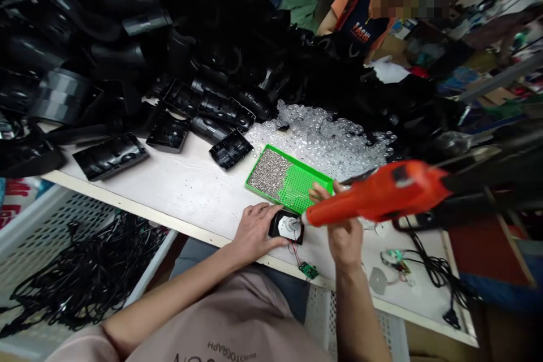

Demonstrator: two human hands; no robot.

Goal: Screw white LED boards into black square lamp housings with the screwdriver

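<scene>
My right hand (345,237) is wrapped round a red electric screwdriver (352,201), which lies almost level and points left. Its tip meets a white round part (291,225) seated on a small black housing (275,232). Flat on the table's front edge, that housing is gripped along its left side by my left hand (257,232), thumb below and fingers above. Thin red wires run from the part to a green circuit board (308,270) at the edge. Just beyond stands a green tray (318,172) with small metal screws (271,172) heaped in its left half.
Clear plastic rings (326,136) lie piled behind the tray. Black plastic shells (112,155) cover the table's left and back. A white basket of black cables (85,271) stands below left. Another wired board (396,260) and a power cord (436,271) lie right. A person (360,22) is across the table.
</scene>
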